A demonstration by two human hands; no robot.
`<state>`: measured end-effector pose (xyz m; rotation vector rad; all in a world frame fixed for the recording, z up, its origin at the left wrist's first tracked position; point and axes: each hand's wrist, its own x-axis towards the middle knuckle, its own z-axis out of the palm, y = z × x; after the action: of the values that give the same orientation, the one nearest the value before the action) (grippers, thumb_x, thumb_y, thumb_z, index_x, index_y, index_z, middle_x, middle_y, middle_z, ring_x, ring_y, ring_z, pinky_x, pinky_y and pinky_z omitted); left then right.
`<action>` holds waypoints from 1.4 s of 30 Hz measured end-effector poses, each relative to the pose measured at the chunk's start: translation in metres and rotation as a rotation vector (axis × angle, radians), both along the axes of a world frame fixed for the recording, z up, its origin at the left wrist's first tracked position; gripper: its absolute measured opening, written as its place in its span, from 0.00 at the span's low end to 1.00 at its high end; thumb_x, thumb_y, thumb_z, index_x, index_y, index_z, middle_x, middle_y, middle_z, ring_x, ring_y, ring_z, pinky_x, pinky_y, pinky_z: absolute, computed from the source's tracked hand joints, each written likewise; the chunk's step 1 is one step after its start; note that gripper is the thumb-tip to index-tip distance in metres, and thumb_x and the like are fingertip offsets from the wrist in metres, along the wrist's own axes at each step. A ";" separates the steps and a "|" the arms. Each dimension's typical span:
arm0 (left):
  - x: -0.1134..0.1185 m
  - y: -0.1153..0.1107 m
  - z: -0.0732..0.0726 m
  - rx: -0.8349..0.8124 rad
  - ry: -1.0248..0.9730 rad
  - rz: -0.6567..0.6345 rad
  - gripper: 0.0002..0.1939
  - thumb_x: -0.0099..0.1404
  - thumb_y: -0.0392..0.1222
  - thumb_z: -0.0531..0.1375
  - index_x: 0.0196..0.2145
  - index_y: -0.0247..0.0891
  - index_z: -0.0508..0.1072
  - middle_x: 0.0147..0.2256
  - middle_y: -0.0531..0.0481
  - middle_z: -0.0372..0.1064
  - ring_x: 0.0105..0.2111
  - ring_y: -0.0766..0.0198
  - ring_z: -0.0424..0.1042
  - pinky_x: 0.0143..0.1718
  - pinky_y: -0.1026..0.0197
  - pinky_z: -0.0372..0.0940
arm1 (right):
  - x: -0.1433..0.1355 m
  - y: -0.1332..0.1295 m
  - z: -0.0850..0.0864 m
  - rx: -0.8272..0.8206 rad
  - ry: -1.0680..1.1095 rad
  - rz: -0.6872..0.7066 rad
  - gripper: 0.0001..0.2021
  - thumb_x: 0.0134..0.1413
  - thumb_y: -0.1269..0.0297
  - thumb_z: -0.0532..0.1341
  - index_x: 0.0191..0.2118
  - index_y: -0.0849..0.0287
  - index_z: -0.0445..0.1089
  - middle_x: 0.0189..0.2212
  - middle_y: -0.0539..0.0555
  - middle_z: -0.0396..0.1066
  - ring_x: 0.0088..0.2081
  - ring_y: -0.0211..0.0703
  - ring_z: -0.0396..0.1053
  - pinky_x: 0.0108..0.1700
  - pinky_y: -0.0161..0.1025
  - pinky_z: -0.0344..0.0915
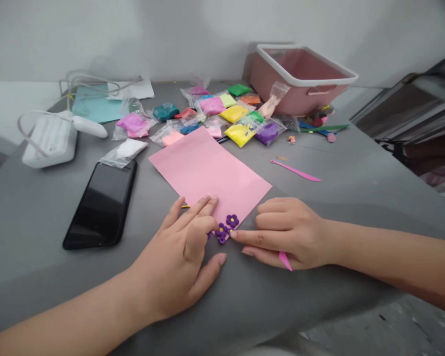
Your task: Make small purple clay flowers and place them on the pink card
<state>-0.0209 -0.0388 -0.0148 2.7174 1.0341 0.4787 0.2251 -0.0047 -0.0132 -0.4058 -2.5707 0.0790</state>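
Observation:
A pink sheet of paper [211,168] lies tilted on the grey table. Purple clay flowers with yellow centres [232,220] sit at its near corner. My left hand [189,247] rests over the sheet's lower left edge, fingers apart, beside the flowers and holding nothing. With its index fingertip, my right hand [282,235] touches the flowers' right side. Its other fingers are curled round a pink tool [285,261], whose tip sticks out below the palm.
Behind the sheet lie several bags of coloured clay [235,113] and a pink basket [300,74]. A black phone [101,205] and white power strip [52,138] are at left. A pink plastic knife [296,171] lies at right, near green and blue strips [324,128].

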 end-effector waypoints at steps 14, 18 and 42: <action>0.000 -0.002 -0.004 0.006 -0.033 0.014 0.13 0.68 0.39 0.54 0.48 0.37 0.55 0.62 0.24 0.60 0.65 0.45 0.58 0.64 0.33 0.49 | 0.000 -0.001 -0.001 -0.031 0.013 -0.017 0.12 0.61 0.64 0.60 0.47 0.64 0.72 0.22 0.48 0.69 0.23 0.34 0.64 0.27 0.35 0.58; 0.000 -0.003 -0.004 0.003 -0.029 0.017 0.13 0.68 0.39 0.54 0.48 0.38 0.55 0.62 0.25 0.60 0.66 0.45 0.57 0.65 0.33 0.49 | 0.000 0.000 0.000 -0.026 -0.021 -0.013 0.12 0.62 0.62 0.58 0.46 0.62 0.72 0.22 0.48 0.68 0.23 0.34 0.64 0.26 0.35 0.58; 0.001 -0.001 -0.001 -0.017 -0.124 -0.027 0.18 0.68 0.35 0.56 0.51 0.37 0.52 0.57 0.27 0.68 0.60 0.47 0.66 0.61 0.32 0.58 | 0.000 -0.001 0.001 0.035 -0.005 -0.008 0.13 0.62 0.61 0.58 0.47 0.63 0.71 0.22 0.48 0.66 0.23 0.37 0.62 0.26 0.36 0.57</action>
<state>-0.0200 -0.0402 -0.0156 2.6454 0.9647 0.6220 0.2247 -0.0052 -0.0124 -0.4031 -2.5716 0.0302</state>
